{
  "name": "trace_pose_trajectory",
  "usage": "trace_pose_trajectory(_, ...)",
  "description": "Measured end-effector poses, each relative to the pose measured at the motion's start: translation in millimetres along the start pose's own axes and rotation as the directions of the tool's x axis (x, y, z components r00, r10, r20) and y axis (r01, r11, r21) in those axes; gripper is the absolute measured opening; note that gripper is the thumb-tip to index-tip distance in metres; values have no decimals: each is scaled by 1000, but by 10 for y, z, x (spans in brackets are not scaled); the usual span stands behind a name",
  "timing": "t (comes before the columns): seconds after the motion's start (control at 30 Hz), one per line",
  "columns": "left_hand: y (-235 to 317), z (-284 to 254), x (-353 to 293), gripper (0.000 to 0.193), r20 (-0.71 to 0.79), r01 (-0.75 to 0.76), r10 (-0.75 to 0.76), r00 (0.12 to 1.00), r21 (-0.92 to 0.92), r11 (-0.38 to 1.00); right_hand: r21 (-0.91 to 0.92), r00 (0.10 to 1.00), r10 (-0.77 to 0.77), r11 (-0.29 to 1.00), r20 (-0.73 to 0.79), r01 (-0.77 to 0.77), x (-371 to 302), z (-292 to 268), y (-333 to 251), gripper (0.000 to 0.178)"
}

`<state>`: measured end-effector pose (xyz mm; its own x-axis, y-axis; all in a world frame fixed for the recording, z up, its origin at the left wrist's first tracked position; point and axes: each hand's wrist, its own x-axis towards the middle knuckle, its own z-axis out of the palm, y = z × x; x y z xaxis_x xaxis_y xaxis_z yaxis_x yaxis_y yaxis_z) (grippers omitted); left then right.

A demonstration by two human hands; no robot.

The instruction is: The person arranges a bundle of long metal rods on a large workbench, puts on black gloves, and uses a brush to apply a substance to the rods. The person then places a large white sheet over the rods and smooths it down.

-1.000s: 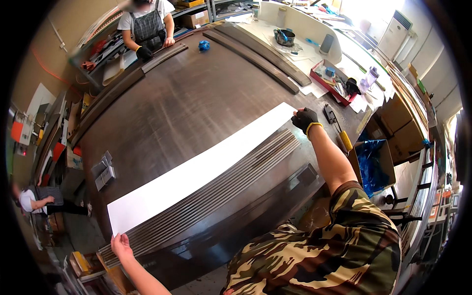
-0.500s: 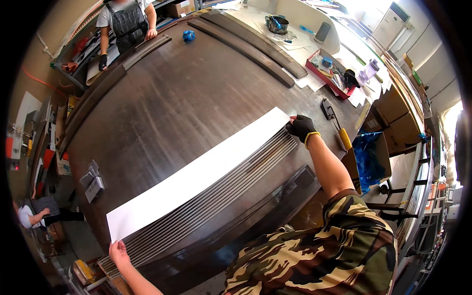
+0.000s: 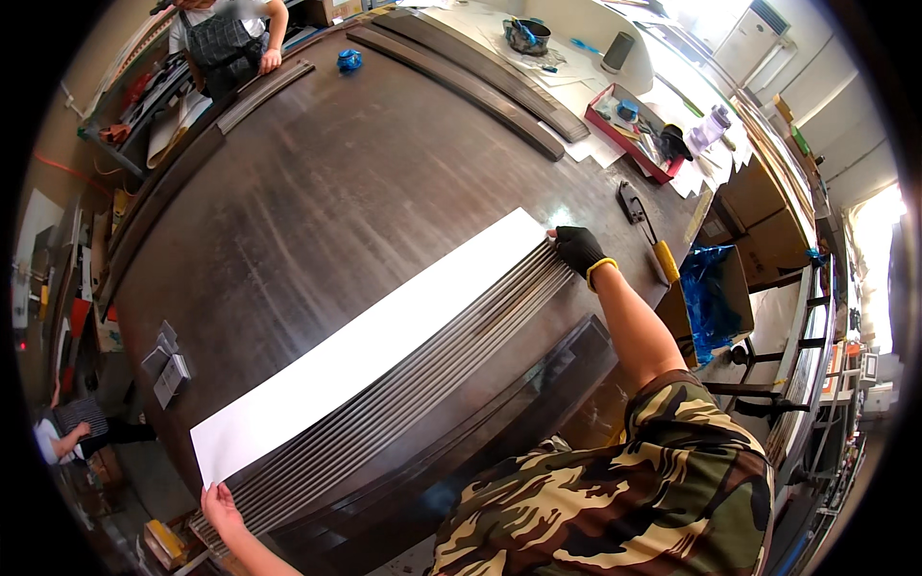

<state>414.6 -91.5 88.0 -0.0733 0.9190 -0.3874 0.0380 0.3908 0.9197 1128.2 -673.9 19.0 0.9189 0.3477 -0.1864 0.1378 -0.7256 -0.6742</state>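
A long white sheet [image 3: 370, 341] lies slantwise across the dark metal table [image 3: 288, 182]. My bare left hand [image 3: 222, 506] pinches its near left corner between thumb and fingers. At the sheet's far right corner, my right hand [image 3: 578, 252], in a black fingerless glove with a yellow cuff, is closed on the edge. Along the sheet's near side runs a row of several long, thin metal strips [image 3: 403, 403], lying side by side. The sheet's near edge meets or slightly covers the strips.
Dark metal bars [image 3: 461, 91] lie at the back. A yellow-handled tool [image 3: 648, 230] and a red tray of tools [image 3: 634, 134] are to the right. Small grey blocks [image 3: 168, 370] sit at the left. A co-worker [image 3: 226, 43] stands at the far left edge.
Both hands still hold the sheet's ends. The whole scene has shifted slightly left in the view. The co-worker's gloved hand no longer shows at the table edge.
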Motion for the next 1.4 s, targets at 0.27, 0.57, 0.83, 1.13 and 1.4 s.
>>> trace_pose_trajectory(0.27,6,-53,41,41,-23,-8,8,1000,4,1000,-98,999,-42,994,15,43,29,82,76,34)
trace_pose_trajectory(0.57,-11,7,-46,46,-62,-15,14,998,-12,1000,-60,999,-32,998,28,34,-21,54,34,32)
trace_pose_trajectory(0.83,-158,-96,158,32,-1,3,-3,1000,-45,999,-22,994,-99,995,52,100,75,57,278,25)
trace_pose_trajectory(1.13,-193,-48,99,35,-53,36,-38,998,-42,998,64,989,70,996,-128,-63,-45,184,-139,26)
trace_pose_trajectory(1.4,-345,11,70,33,-80,66,-63,995,33,997,-6,989,96,995,-116,-97,195,207,188,30)
